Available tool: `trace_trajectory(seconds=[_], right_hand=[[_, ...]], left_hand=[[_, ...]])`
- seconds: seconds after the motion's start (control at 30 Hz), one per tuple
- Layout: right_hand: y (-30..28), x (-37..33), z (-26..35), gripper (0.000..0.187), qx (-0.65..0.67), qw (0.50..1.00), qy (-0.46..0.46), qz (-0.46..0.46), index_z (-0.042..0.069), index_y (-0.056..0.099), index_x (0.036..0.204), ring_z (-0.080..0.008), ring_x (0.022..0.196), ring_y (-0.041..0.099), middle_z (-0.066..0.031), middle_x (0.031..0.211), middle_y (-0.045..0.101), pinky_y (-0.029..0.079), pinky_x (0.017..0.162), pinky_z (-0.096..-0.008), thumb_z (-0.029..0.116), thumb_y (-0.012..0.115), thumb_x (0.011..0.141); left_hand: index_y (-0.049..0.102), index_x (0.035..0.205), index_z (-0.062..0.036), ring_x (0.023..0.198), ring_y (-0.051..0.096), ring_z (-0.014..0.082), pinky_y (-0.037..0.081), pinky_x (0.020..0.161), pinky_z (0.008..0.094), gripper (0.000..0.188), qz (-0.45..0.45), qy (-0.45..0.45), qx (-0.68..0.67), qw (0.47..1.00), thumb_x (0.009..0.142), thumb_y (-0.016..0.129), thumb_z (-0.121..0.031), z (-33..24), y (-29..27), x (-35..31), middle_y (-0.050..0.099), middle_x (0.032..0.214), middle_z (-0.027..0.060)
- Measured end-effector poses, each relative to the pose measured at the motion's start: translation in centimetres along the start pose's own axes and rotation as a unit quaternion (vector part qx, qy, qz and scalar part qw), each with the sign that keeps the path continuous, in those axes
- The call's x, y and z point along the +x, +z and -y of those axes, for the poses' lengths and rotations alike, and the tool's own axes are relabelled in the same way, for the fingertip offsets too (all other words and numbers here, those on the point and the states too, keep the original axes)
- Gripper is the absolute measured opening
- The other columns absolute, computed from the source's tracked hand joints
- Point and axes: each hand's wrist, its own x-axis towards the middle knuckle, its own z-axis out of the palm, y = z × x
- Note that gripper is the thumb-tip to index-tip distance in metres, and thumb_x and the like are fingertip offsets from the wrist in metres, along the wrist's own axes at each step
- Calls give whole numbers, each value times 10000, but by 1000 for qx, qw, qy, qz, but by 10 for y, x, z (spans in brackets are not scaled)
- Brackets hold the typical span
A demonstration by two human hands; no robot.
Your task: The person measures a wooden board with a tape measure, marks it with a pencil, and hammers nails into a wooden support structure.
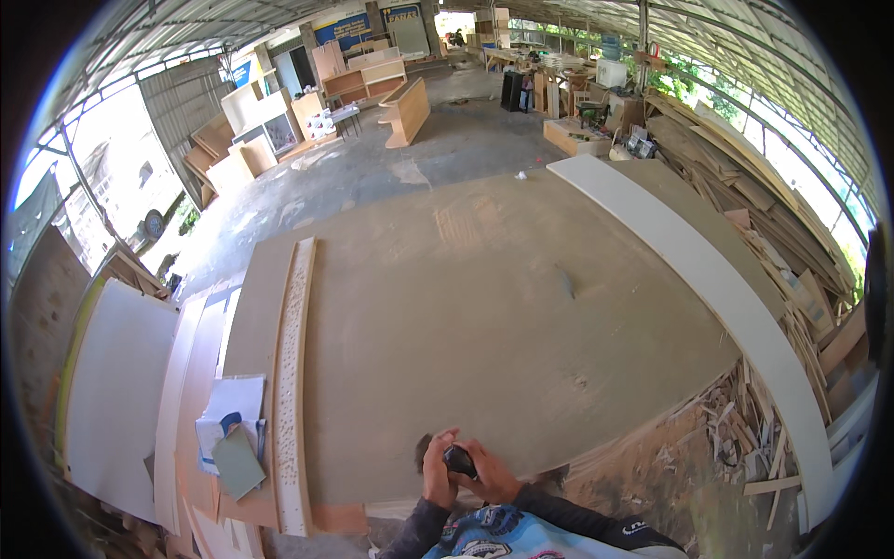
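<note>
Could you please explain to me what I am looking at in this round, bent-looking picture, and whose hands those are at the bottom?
There is no machine here: a person wears a wide fisheye camera on the head, looking down, which is why straight edges curve near the rim. The two hands at the lower edge are that person's own. The left hand and the right hand are closed together around a small black object; what it is cannot be told.

In front of them lies a large brown fibreboard sheet, dusty on top. Along its left side rests a long pale wooden strip with rows of small holes, and beside that some white papers with a grey-green card. On the right a long white board runs along the sheet, with wood offcuts heaped below. Behind is an open workshop with unfinished furniture.
</note>
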Motion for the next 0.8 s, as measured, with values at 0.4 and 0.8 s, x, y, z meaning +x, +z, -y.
trace_trajectory(seconds=[0.4, 0.8], right_hand=[[-170, -23, -70, 618, 62, 996, 71, -9, 48, 423, 1272, -391, 1038, 615, -203, 1097, 609, 508, 866, -440, 269, 772, 813], [-308, -32, -197, 394, -230, 973, -11, -25, 68, 572, 1183, -364, 1071, 532, -155, 1116, 588, 415, 975, -468, 198, 678, 827]], left_hand=[[646, 1143, 33, 984, 643, 162, 503, 880, 292, 290, 63, 7, 199, 978, 882, 713, -73, 70, 126, 15, 670, 1102, 101], [602, 923, -29, 828, 675, 214, 524, 791, 335, 138, -8, 93, 175, 980, 833, 681, 38, 36, 50, 89, 674, 866, 86]])
